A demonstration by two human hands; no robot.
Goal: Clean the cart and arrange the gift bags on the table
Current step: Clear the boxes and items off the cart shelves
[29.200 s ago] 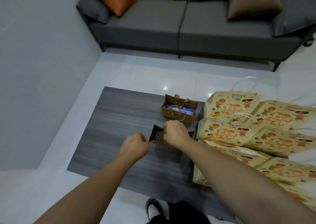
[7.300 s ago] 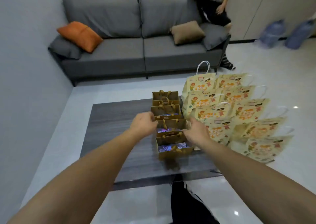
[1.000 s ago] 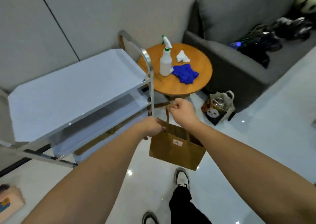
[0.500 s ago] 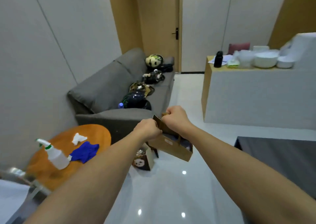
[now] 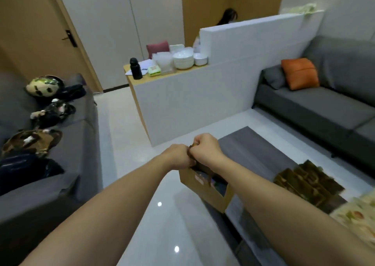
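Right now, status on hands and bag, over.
Left hand and right hand both grip handles of brown gift bag, held in the air. Dark table ahead, small bags lined up. Nothing in the way.

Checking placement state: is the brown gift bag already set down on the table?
No. The brown gift bag hangs in the air from both hands, left hand and right hand gripping its handles.

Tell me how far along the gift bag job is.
Done: a row of brown bags already stands on the table. In hand: both the left hand and right hand grip the handles of one more bag, not yet set down. The cart is out of view.
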